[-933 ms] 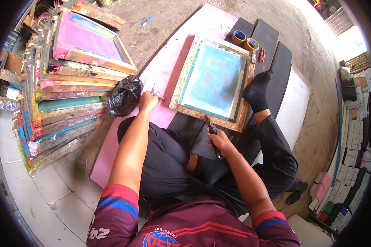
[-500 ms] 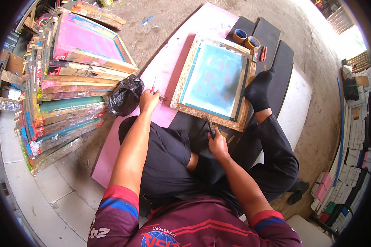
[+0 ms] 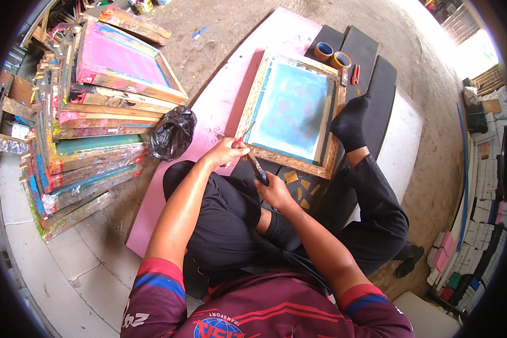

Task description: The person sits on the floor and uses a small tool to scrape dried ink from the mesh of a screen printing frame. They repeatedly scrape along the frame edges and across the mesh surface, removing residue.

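Note:
My left hand (image 3: 229, 152) is closed on a thin red-handled tool (image 3: 239, 141), its slender metal tip slanting up over the corner of a wooden frame. In my right hand (image 3: 276, 190) is a metal tool with a blue-and-black handle (image 3: 261, 176); its kind is unclear. The metal end of this tool meets the fingers of my left hand, or what they hold. Just beyond both hands lies the wooden screen frame (image 3: 287, 157), with pale blue mesh (image 3: 290, 107) stretched inside it. My sock-covered foot (image 3: 352, 121) rests against the frame's right side.
Several paint-stained frames (image 3: 104, 121) stand stacked at left, beside a black plastic bag (image 3: 173, 132). Two tape rolls (image 3: 341, 60) and a red-handled tool (image 3: 355, 74) lie beyond the frame on black boards. Tan scraps (image 3: 305, 185) lie near my right hand.
My left hand has moved right with the red-handled tool. My right hand has come left, bringing its tool up to the left hand and uncovering the tan scraps.

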Demonstrator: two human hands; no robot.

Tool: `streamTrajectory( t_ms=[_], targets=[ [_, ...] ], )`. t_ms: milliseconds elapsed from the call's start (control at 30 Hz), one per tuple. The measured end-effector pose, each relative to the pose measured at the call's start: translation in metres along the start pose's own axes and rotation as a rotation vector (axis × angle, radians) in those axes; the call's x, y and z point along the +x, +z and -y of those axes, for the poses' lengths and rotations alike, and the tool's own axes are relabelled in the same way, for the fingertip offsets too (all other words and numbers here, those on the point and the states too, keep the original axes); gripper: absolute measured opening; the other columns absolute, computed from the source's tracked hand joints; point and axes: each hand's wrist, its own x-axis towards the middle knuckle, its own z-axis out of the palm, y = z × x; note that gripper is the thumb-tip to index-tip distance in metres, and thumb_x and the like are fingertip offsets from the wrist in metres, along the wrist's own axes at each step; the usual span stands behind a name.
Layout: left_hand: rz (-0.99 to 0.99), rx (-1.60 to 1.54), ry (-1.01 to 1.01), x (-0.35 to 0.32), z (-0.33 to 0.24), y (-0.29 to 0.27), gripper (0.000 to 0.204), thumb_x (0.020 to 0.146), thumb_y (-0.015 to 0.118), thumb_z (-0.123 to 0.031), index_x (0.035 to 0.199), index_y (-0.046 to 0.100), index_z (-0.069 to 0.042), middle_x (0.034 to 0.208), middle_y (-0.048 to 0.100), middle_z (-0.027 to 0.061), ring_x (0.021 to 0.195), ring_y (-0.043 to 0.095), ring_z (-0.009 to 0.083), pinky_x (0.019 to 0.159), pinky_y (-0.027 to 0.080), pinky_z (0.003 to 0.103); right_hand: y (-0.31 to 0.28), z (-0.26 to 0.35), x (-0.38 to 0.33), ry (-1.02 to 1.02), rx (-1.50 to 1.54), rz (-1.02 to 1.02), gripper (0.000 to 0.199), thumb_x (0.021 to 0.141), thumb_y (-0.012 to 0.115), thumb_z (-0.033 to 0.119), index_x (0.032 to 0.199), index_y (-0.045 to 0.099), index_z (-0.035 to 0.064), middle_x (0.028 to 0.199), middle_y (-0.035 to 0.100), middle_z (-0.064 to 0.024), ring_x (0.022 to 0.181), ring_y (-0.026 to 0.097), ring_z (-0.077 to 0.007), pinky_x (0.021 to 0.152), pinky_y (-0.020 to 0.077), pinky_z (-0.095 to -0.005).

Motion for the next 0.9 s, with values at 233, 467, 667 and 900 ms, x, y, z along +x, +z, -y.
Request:
streamTrajectory(
  t_ms=[233,467,667,900],
  targets=[
    [0.05,-0.068,-0.011,0.005,0.003,-0.004,0.025,0.099,0.074,-0.027,0.106,0.063,-0.006,0.064,0.049,-0.0049,0.042,0.039,0.0033,0.037,0.028,0.023,-0.006,0.001,0.003,-0.011,0.071,0.091,0.037,0.102,0.065,0.033,0.115,0.065,-0.0011,0.084,0.071,-0.0089,0.071,0.07,-0.0176,0.068,0.0555,-0.0365],
    [-0.003,0.011,0.033,0.011,0.008,-0.006,0.026,0.1,0.074,-0.029,0.105,0.063,-0.006,0.074,0.056,-0.0015,0.044,0.041,0.0034,0.037,0.031,0.023,-0.003,-0.004,0.013,0.003,0.152,0.152,0.036,0.103,0.065,0.034,0.112,0.064,-0.0008,0.083,0.07,-0.0066,0.067,0.067,-0.0143,0.062,0.0533,-0.0324],
    [-0.143,0.02,0.065,0.019,0.022,-0.025,0.025,0.102,0.07,-0.03,0.101,0.062,-0.006,0.078,0.06,0.0002,0.045,0.042,0.0051,0.038,0.033,0.024,-0.002,0.009,0.027,0.008,0.237,0.256,0.037,0.106,0.063,0.034,0.122,0.061,0.0005,0.102,0.073,-0.0083,0.084,0.07,-0.0141,0.067,0.0544,-0.0337],
    [-0.72,0.057,0.023,0.03,0.031,-0.056,0.03,0.099,0.068,-0.027,0.085,0.063,-0.001,0.063,0.06,0.0042,0.045,0.055,0.0157,0.041,0.041,0.034,-0.03,-0.02,-0.005,0.192,0.303,0.113,0.045,0.106,0.06,0.045,0.128,0.057,0.0051,0.107,0.071,-0.0092,0.089,0.072,-0.0178,0.067,0.0512,-0.0367]
  ],
)
